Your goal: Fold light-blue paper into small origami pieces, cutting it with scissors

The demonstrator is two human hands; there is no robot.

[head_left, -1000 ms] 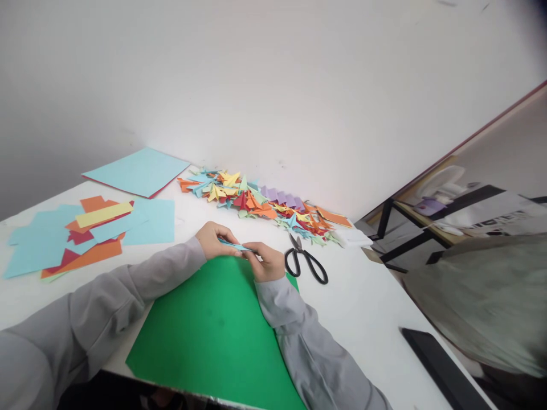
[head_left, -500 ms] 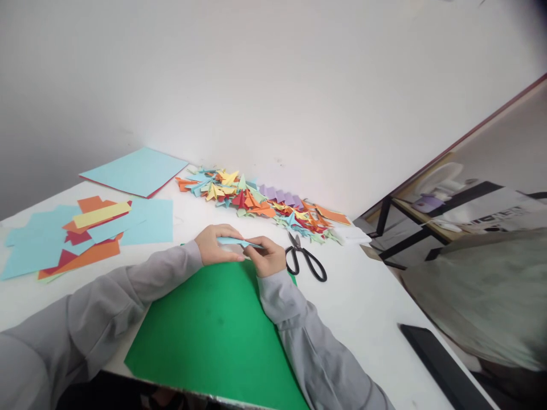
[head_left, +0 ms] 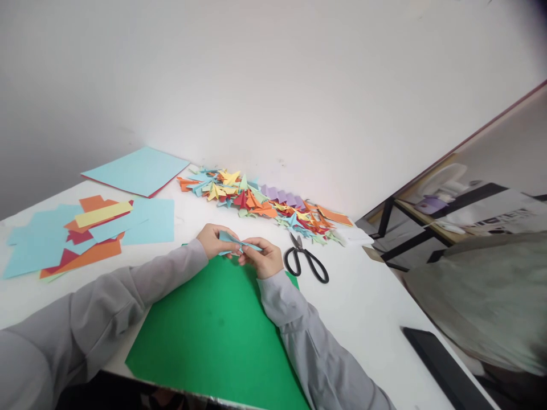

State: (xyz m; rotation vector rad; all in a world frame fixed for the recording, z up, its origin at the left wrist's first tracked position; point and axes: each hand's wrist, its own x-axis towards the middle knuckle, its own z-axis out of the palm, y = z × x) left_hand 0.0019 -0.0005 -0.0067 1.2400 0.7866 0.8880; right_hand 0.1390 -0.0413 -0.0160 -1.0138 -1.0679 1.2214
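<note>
Between my two hands is a small piece of folded light blue paper point(head_left: 229, 237), pinched above the far end of a green sheet point(head_left: 213, 336). My left hand point(head_left: 210, 241) grips its left part, the thumb lying along the near side. My right hand point(head_left: 267, 257) pinches the right part, with the fingertips of both hands almost meeting. The fingers cover much of the folds. Just right of my right hand, black-handled scissors point(head_left: 306, 259) lie with their blades slightly apart.
Along the wall runs a heap of folded paper pieces point(head_left: 252, 199) in several colours. Left lie loose paper scraps point(head_left: 102, 216) and a stack of light blue sheets point(head_left: 141, 171). A black flat object point(head_left: 444, 364) lies by the right edge, near a person in grey-green clothing point(head_left: 482, 290).
Both hands have shifted their grip. My left thumb has come onto the blue paper and its left part now stands up more. The rest lies as before, apart from a slight view shift.
</note>
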